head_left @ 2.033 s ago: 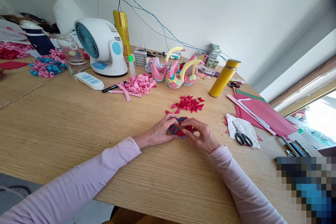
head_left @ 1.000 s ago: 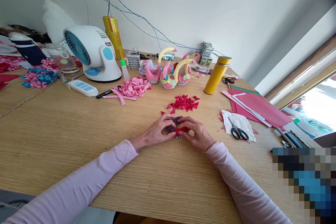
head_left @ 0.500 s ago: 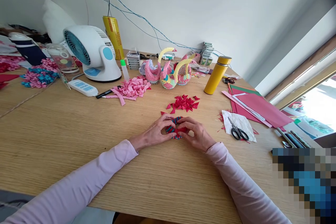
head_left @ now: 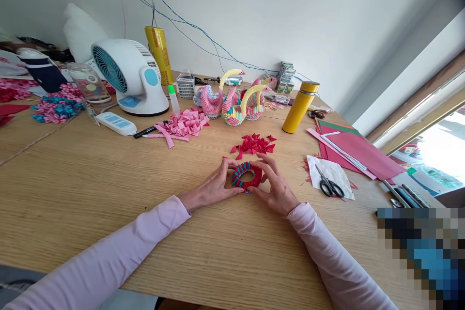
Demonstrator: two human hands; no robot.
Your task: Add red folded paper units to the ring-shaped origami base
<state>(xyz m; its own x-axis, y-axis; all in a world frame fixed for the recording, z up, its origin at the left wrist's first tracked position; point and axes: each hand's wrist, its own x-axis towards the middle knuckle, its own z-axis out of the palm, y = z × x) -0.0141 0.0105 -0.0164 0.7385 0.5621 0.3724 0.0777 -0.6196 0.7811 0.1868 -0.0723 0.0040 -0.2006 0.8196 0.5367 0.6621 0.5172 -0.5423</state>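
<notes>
A: Where's the paper ring (head_left: 247, 176)?
B: On the desk (head_left: 109, 193), dead centre between both hands. Left hand (head_left: 214, 185) and right hand (head_left: 276, 186) equally near.
A: Fingers?
B: Closed on its rim from either side (hole faces up).

— What room is this?
— A bright workroom: a pale, bare wall (head_left: 290, 9) rises behind a wide wooden table (head_left: 90, 189) with light oak grain.

— Where does the light come from?
— A window (head_left: 436, 155) at right, wood-framed and white-silled, throws daylight across the tabletop; the view outside is washed out.

— Anything on the wall?
— Blue cables (head_left: 189, 24) trail down it toward the table's far edge. A strip of grey floor (head_left: 22, 283) shows under the near edge, lower left
</notes>
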